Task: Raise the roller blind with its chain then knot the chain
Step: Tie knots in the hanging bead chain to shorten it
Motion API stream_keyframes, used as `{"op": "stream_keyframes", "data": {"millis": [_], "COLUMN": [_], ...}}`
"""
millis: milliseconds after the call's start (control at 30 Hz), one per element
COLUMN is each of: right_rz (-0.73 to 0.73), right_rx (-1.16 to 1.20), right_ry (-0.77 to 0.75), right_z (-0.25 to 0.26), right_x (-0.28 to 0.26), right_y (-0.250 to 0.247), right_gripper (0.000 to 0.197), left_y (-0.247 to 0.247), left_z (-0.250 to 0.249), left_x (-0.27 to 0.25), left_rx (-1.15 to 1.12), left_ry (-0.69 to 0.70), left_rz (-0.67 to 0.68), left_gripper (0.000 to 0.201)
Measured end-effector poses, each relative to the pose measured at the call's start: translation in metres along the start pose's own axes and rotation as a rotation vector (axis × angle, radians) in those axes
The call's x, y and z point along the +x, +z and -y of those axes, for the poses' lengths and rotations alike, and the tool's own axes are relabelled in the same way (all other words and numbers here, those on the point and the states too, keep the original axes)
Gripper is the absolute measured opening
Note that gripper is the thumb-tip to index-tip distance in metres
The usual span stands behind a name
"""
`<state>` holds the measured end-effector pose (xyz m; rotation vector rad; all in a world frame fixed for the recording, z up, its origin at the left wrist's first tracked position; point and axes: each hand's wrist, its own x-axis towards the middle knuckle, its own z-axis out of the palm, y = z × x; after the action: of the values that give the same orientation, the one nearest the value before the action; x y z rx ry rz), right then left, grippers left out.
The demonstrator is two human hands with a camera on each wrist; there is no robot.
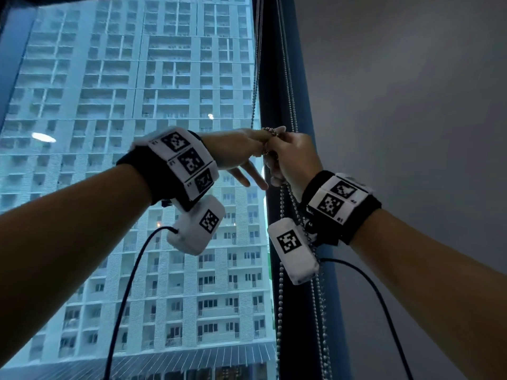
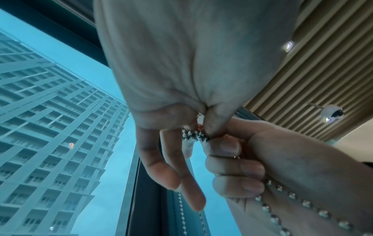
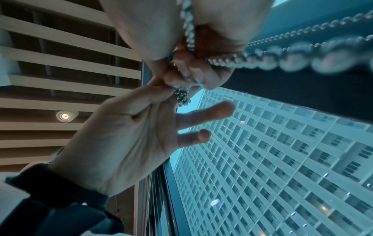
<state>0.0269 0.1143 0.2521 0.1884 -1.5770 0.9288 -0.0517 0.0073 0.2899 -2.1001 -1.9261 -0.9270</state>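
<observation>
Beyond the tall window (image 1: pixel 123 105) a pale apartment tower fills the glass, the pane uncovered across the whole of the head view, so the raising looks done and the knotting is in hand. At left, the left hand (image 1: pixel 236 152) pinches a small bunched clump of the bead chain (image 1: pixel 280 270) between thumb and forefinger, its other fingers (image 2: pixel 161 167) spread loose and pointing down. Just right of it and touching, the right hand (image 1: pixel 293 160) is curled round the strands below the clump, thumb pressed to the same knot (image 2: pixel 194 136). Next, by the look of it, comes drawing the bunch tight: opposite pulls without letting beads slip. Metal beads, silvery and fine, run from above along the dark window frame (image 1: pixel 274 78), through both hands, and hang in several strands at near right.
</observation>
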Motion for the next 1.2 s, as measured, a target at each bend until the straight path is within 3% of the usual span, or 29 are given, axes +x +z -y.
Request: {"op": "stream_keyframes", "data": {"millis": [233,433,633,733,800,866,1066,1200], "right_rz": [0.021,0.143,0.277,0.337,0.336,0.297,0.147,0.158], "right_rx": [0.028,0.148,0.235,0.178,0.111,-0.022,-0.565,-0.604], "right_ry": [0.088,0.119,0.055,0.044,0.032,-0.046,-0.495,-0.525], "right_z": [-0.003,-0.004,-0.001,-0.002,-0.002,-0.003,0.002,0.015], "right_x": [0.001,-0.001,-0.006,-0.009,-0.010,-0.009,0.012,0.023], "right_y": [-0.003,-0.008,-0.015,-0.017,-0.018,-0.020,-0.029,-0.030], "right_gripper": [0.018,0.011,0.012,0.023,0.020,0.021,0.016,0.013], "left_y": [0.005,0.004,-0.002,-0.005,-0.004,-0.003,-0.002,-0.003], "left_z": [-0.003,0.003,0.005,0.010,0.015,0.018,0.023,0.025], "left_x": [0.008,0.010,0.011,0.009,0.009,0.008,0.006,0.006], "left_rx": [0.242,0.377,0.294,0.259,0.238,0.175,-0.211,-0.376], "left_ry": [0.049,0.146,0.201,0.188,0.177,0.181,0.183,0.183], "left_rz": [-0.015,-0.038,-0.103,-0.150,-0.198,-0.248,-0.242,-0.179], "left_gripper": [0.031,0.037,0.039,0.034,0.035,0.038,0.045,0.043]}}
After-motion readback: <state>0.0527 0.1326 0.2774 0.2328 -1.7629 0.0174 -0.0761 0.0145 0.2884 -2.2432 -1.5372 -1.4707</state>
